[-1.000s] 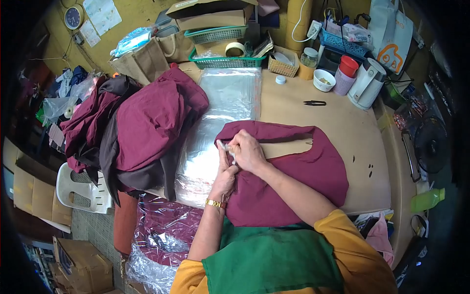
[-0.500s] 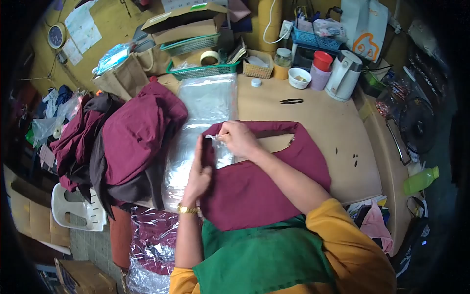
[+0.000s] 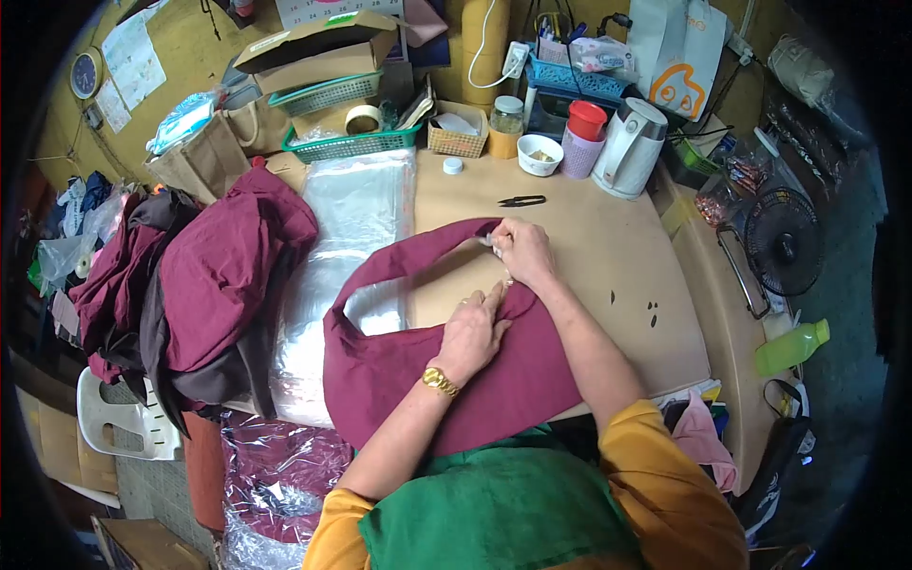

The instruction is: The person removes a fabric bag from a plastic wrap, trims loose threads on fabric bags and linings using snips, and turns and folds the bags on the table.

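Note:
A maroon cloth bag (image 3: 408, 380) lies at the table's near edge, its curved strap arching around a wide opening. My right hand (image 3: 524, 252) is closed at the strap's right side, with a small white crumpled scrap (image 3: 487, 240) showing at its fingers. What the scrap is made of I cannot tell. Flat on the cloth below the opening rests my left hand (image 3: 467, 334), a gold watch on its wrist. Its fingers stretch toward the right edge of the opening, where another pale bit shows by the fingertip.
Clear plastic sheets (image 3: 356, 218) lie left of the bag, beside a heap of maroon and dark cloth (image 3: 223, 275). Black thread snips (image 3: 522, 200) lie beyond the bag. Baskets, a white bowl (image 3: 540, 156) and a kettle (image 3: 631, 147) line the back. A bottle (image 3: 791, 348) is at right.
Both hands have gone from the left end of the bag's opening to its right end. The bag has shifted left, its strap now arching higher. The camera view has swung slightly right.

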`<state>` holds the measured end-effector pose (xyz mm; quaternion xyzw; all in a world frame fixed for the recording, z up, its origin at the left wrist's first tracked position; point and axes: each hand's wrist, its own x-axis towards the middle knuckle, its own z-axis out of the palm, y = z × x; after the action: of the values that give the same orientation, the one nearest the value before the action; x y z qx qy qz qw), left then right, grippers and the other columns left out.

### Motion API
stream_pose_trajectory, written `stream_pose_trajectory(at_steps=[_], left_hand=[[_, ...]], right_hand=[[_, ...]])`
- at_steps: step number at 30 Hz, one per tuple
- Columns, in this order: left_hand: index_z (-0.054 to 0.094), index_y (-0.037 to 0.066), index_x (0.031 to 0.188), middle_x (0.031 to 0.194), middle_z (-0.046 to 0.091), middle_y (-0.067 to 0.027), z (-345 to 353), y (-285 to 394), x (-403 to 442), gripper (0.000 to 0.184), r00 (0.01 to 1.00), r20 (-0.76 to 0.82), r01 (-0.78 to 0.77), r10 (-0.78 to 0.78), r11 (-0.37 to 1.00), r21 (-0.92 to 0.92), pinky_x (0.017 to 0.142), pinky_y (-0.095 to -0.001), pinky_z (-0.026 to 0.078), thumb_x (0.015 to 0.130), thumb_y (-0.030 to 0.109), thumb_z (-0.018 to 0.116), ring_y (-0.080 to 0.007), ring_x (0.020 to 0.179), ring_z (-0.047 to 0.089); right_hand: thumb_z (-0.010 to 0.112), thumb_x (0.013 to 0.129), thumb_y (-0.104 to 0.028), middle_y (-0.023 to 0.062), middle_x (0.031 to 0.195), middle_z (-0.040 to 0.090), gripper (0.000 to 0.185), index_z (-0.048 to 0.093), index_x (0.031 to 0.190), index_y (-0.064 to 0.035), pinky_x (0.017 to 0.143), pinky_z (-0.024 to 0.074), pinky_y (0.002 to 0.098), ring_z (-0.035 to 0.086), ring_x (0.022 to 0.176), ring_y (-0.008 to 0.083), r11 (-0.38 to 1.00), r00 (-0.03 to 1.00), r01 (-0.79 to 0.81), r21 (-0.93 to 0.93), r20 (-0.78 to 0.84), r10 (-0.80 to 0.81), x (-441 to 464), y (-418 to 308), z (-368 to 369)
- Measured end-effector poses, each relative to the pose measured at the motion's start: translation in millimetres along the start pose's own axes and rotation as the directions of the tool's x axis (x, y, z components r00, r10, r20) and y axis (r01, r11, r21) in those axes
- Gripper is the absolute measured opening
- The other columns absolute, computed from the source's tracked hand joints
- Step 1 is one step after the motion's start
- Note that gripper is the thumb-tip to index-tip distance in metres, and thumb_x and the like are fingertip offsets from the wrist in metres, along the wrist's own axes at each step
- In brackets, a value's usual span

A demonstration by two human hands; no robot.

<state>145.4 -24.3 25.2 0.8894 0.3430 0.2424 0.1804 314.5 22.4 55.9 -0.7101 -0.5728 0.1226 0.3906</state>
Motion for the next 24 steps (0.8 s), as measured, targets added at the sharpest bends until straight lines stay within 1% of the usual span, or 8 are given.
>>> stream_pose_trajectory(at_steps=[1,6,12,14,17,18,21,24], left_hand=[[0.05,-0.001,0.132,0.091,0.059,-0.0195,0.8,-3.0,-1.9,0.048,0.999,0.053,0.012,-0.011,1.0,-0.017,0.076,-0.0439,0.051,0.089,0.019,0.059,-0.0363,0.083,0.062],[0.049,0.0,0.135,0.087,0.06,-0.0185,15.3,2.8,-17.5,0.051,0.992,0.111,0.033,-0.052,0.986,0.166,0.068,-0.0416,0.054,0.084,0.005,0.053,-0.0323,0.074,0.065],[0.037,0.006,0.148,0.086,0.061,-0.0114,13.6,13.2,-16.9,0.066,0.989,0.106,0.068,-0.105,0.95,0.306,0.062,-0.0351,0.057,0.083,0.004,0.052,-0.0242,0.071,0.066],[0.037,0.01,0.149,0.085,0.06,-0.0099,15.5,12.0,-17.6,0.066,0.989,0.111,0.058,-0.095,0.951,0.303,0.059,-0.0342,0.056,0.084,0.004,0.052,-0.0234,0.069,0.066],[0.042,0.011,0.146,0.083,0.059,-0.0092,17.0,11.5,-17.4,0.063,0.99,0.117,0.033,-0.076,0.94,0.339,0.058,-0.0333,0.056,0.084,0.006,0.053,-0.0225,0.068,0.065],[0.042,0.011,0.146,0.083,0.059,-0.0092,15.2,12.0,-17.1,0.063,0.99,0.12,0.032,-0.076,0.941,0.337,0.058,-0.0333,0.056,0.084,0.006,0.053,-0.0225,0.068,0.065],[0.048,0.01,0.142,0.084,0.059,-0.0092,12.7,15.6,-17.3,0.058,0.993,0.107,0.012,-0.053,0.937,0.349,0.06,-0.0331,0.056,0.084,0.007,0.054,-0.0221,0.07,0.065],[0.053,0.009,0.137,0.084,0.059,-0.01,11.5,13.9,-19.5,0.054,0.997,0.072,0.002,-0.024,0.955,0.297,0.063,-0.0343,0.056,0.084,0.007,0.055,-0.0236,0.073,0.065]], right_hand=[[0.063,0.085,-0.012,0.0115,0.07,0.069,0.012,0.068,0.081,-0.0013,0.062,0.0514,0.0358,0.066,0.064,0.0209,0.957,0.984,-0.177,0.23,0.05,0.171,1.4,-3.5,-2.4],[0.068,0.085,-0.015,0.0116,0.074,0.069,0.011,0.069,0.085,-0.0044,0.068,0.0512,0.0376,0.067,0.07,0.0228,0.98,0.977,-0.156,0.123,-0.13,0.172,3.7,48.1,49.5],[0.069,0.083,-0.011,0.0083,0.08,0.068,0.008,0.069,0.084,-0.0023,0.067,0.0508,0.0323,0.065,0.071,0.0192,0.823,0.987,-0.114,0.556,-0.03,0.157,16.3,82.1,39.1],[0.069,0.082,-0.01,0.0076,0.082,0.064,0.007,0.069,0.084,-0.0033,0.067,0.0505,0.0319,0.063,0.071,0.019,0.965,0.978,0.002,0.263,-0.199,0.053,6.7,71.9,9.7],[0.068,0.082,-0.014,0.0086,0.084,0.064,0.007,0.068,0.08,-0.0069,0.076,0.0484,0.0368,0.063,0.077,0.0239,0.99,0.988,-0.06,0.131,0.147,0.041,-38.9,17.4,-29.4],[0.067,0.081,-0.014,0.0097,0.086,0.064,0.008,0.067,0.076,-0.0079,0.08,0.0452,0.041,0.063,0.083,0.0276,0.977,0.97,0.177,-0.121,0.188,-0.153,-48.9,26.1,-16.6],[0.066,0.081,-0.013,0.0108,0.086,0.065,0.008,0.066,0.075,-0.0082,0.081,0.0429,0.0448,0.063,0.088,0.0297,0.996,0.991,0.074,-0.054,0.113,-0.068,-48.3,47.3,14.3],[0.065,0.081,-0.011,0.0114,0.085,0.064,0.007,0.066,0.075,-0.0083,0.078,0.0425,0.0456,0.062,0.089,0.0297,0.934,0.974,0.214,-0.286,-0.008,-0.226,-22.3,39.7,18.9]])
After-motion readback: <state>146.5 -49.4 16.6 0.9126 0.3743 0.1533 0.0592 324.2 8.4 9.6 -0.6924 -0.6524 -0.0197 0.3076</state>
